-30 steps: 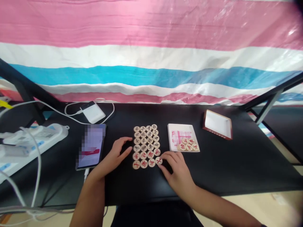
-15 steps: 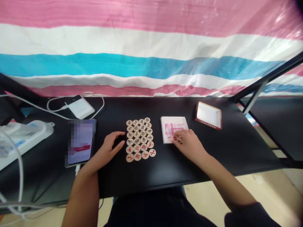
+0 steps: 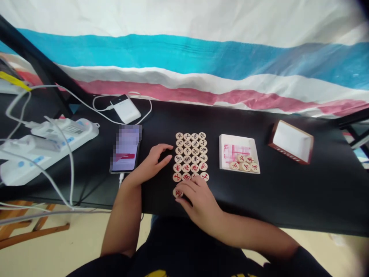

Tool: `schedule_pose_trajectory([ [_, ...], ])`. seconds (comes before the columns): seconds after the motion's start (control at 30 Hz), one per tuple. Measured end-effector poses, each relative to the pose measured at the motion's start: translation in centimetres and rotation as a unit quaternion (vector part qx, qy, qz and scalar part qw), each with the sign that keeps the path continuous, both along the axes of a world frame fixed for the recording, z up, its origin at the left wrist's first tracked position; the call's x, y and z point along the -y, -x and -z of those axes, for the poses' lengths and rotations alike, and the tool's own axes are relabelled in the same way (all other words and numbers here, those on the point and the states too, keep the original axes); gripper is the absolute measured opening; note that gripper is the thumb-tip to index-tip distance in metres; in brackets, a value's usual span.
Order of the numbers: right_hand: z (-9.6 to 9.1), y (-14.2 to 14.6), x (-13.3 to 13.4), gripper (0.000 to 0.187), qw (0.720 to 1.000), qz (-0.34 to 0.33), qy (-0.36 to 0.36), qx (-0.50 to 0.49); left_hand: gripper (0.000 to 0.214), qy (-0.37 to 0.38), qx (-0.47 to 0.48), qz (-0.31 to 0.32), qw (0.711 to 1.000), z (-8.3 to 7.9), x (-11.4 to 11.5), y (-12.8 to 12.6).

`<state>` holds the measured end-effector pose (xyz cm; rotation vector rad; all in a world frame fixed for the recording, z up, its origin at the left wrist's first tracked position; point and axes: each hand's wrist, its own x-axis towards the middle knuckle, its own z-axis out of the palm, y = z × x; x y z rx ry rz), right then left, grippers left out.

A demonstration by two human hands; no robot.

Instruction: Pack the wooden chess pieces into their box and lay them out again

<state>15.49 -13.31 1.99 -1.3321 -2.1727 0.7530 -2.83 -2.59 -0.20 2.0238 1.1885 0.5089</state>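
Note:
Round wooden Chinese chess pieces [image 3: 187,151] lie in neat rows on the black table, black-marked at the back and red-marked at the front. My right hand [image 3: 198,196] pinches a red-marked Chinese chess piece [image 3: 178,192] just below the front row, at its left end; the hand partly hides that row. My left hand [image 3: 157,158] rests on the table left of the rows, thumb and fingers apart, holding nothing. Right of the rows, a white box tray [image 3: 225,140] holds several loose red-marked pieces and a sheet with red lines.
An upturned box lid [image 3: 292,140] lies at the back right. On the left are a phone [image 3: 127,148] with a cable, a white power bank [image 3: 127,109] and a white power strip [image 3: 72,134] with trailing cords. A striped sheet [image 3: 184,54] hangs behind the table.
My right hand has moved left from the box tray to the front of the rows, bringing a red-marked piece. My left hand keeps its place beside the rows. The view has shifted.

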Motion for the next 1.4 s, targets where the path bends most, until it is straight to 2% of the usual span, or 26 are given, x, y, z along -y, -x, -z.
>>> schedule_pose_trajectory([
  [0.1,1.7,1.3,0.2,0.015,0.999,-0.002,-0.051,0.015,0.031,-0.006,0.000,0.004,1.000,0.0,0.0,0.1],
  [0.2,2.5,1.6,0.3,0.019,0.995,0.015,-0.095,0.017,0.031,-0.013,-0.008,0.006,1.000,0.0,0.1,0.1],
  [0.37,1.3,1.0,0.1,0.020,0.994,0.036,-0.104,-0.003,0.032,-0.017,-0.016,0.009,1.000,0.1,0.0,0.2],
  [0.43,0.4,-0.6,-0.6,0.018,0.989,0.086,-0.116,-0.016,0.033,-0.017,-0.020,0.009,1.000,0.2,-0.1,0.2],
  [0.5,-0.4,-3.4,-1.7,0.016,0.976,0.175,-0.133,0.002,0.033,-0.015,-0.025,0.006,1.000,0.4,-0.2,0.2],
  [0.57,-0.9,-6.7,-2.6,0.015,0.955,0.258,-0.132,0.065,0.034,-0.011,-0.031,0.006,0.999,0.5,-0.3,0.2],
  [0.63,-1.0,-9.9,-3.1,0.013,0.942,0.287,-0.098,0.146,0.035,-0.012,-0.035,0.005,0.999,0.6,-0.4,0.1],
  [0.77,-0.9,-13.2,-3.4,0.014,0.939,0.263,0.000,0.223,0.036,-0.002,-0.040,0.001,0.999,0.5,-0.4,0.1],
  [0.9,-1.5,-13.3,-4.3,0.011,0.941,0.233,0.083,0.232,0.036,0.001,-0.039,0.004,0.999,0.2,-0.4,0.0],
  [1.0,-1.8,-13.1,-5.3,0.010,0.934,0.217,0.114,0.261,0.036,0.007,-0.034,0.002,0.999,0.1,-0.3,0.0],
  [1.2,-1.5,-12.8,-5.7,0.014,0.929,0.172,0.080,0.318,0.034,0.008,-0.021,0.000,1.000,-0.1,0.0,0.0],
  [1.3,-1.7,-12.6,-5.4,0.016,0.933,0.183,0.063,0.303,0.033,0.003,-0.016,-0.004,1.000,-0.2,0.0,0.0],
  [1.4,-2.3,-11.5,-4.5,0.015,0.946,0.207,-0.004,0.250,0.033,-0.002,-0.014,0.000,1.000,-0.2,0.0,0.0],
])
